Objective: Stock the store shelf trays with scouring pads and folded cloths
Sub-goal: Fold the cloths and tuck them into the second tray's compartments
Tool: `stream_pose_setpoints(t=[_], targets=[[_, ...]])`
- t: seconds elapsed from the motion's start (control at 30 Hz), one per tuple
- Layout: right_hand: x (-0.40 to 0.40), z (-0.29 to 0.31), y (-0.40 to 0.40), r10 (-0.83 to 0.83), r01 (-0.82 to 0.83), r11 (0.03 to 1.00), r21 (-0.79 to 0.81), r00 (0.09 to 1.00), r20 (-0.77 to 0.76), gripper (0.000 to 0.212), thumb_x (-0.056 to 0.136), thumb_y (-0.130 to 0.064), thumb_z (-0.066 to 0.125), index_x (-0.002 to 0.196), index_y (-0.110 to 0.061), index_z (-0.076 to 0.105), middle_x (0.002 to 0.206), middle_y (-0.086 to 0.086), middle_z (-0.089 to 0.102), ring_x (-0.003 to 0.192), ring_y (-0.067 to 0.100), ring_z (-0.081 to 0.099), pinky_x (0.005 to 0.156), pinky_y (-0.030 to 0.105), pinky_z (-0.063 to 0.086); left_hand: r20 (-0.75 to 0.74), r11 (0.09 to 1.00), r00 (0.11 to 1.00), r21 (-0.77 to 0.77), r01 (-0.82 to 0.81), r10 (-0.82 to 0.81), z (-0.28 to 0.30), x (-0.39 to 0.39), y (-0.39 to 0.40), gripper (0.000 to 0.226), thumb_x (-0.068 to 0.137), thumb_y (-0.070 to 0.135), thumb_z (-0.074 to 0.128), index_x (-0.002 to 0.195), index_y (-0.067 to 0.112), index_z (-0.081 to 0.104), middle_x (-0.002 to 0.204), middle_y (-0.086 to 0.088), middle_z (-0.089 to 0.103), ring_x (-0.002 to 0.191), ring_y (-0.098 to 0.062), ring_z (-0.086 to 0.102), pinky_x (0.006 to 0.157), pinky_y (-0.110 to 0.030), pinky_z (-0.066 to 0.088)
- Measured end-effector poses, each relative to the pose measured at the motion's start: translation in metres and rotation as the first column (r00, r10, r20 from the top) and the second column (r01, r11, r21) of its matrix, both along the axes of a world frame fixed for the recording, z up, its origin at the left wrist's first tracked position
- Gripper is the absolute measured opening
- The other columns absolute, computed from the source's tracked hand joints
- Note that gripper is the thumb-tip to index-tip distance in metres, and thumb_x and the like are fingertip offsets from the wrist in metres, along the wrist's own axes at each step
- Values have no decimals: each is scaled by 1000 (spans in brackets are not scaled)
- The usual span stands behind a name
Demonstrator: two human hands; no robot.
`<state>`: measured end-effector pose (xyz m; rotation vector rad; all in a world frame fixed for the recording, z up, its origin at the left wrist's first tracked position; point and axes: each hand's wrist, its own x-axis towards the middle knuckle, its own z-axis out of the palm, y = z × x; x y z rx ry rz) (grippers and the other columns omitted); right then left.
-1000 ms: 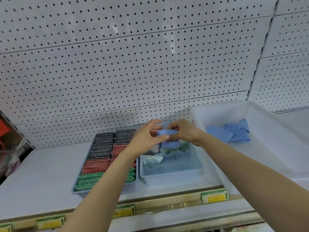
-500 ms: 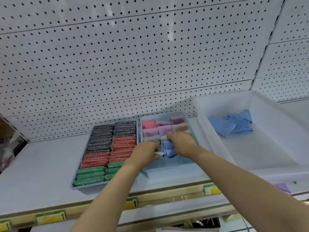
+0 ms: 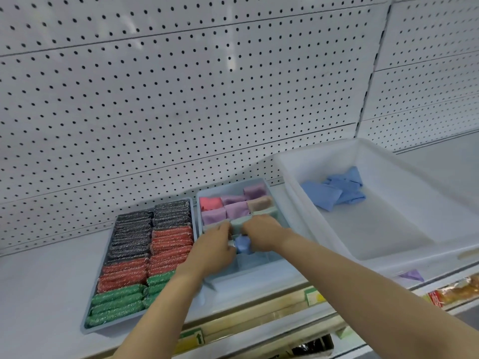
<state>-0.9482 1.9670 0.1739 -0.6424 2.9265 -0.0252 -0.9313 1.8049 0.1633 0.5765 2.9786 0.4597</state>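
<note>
Both hands press a folded blue cloth (image 3: 243, 244) into the divided pale-blue plastic tray (image 3: 259, 278) on the white shelf (image 3: 39, 281).

The left hand (image 3: 215, 248) and the right hand (image 3: 263, 235) meet over the tray's middle row, fingers curled against the cloth from either side, which sits in a centre compartment; the fingertips are hidden, so how firmly they pinch it I cannot tell. Pink, lilac and tan folded cloths (image 3: 233, 206) fill the compartments along the tray's back edge. Just beside it, toward the shelf's left, a flat tray of black, red and green scouring pads (image 3: 145, 252) lies packed in two columns. At the shelf's right end stands a large white plastic bin (image 3: 388, 255), with a few loose blue cloths (image 3: 337, 190) near its back corner.
</note>
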Motion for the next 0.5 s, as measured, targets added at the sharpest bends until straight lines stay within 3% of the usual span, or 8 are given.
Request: stream_pose_setpoints(t=[0.1,0.23,0.33,0.4,0.5], targets=[[1,3,2,-2,5,996,-87,1000,28,25,74,-24,66,98,-16,67,96,10,69,91,29,65,69,32,49,-66,998,997,41,49,-46,-1,-5,8,34,85,39,61,112,17,61,110,3,60,101,-19,56,85,-34,47],[11,6,2,-2,15,983,-184,997,72,18,79,-23,63,94,-14,68,99,12,69,91,30,63,66,30,44,-119,995,992,-93,25,-36,-2,-4,18,26,87,38,59,105,21,64,105,0,63,95,-22,60,75,-33,47],[12,12,11,-13,26,978,-207,998,64,21,79,-35,56,85,-17,65,93,9,69,86,28,63,65,30,46,-68,986,997,-163,24,-36,13,-5,21,28,87,41,61,110,27,67,106,3,67,93,-19,63,72,-30,48],[7,24,23,-46,37,977,-209,998,-39,20,82,-30,54,95,-20,65,100,5,69,94,28,64,71,33,51,-30,991,999,-131,-15,11,36,-11,28,24,89,38,60,110,28,67,105,4,69,89,-18,64,66,-28,46],[3,52,55,-164,83,948,-307,955,-248,36,86,-37,50,113,-17,62,118,6,64,109,28,58,89,38,47,-268,994,961,-60,-94,75,74,-27,54,26,95,34,50,114,22,65,115,-1,67,100,-24,62,78,-33,46]])
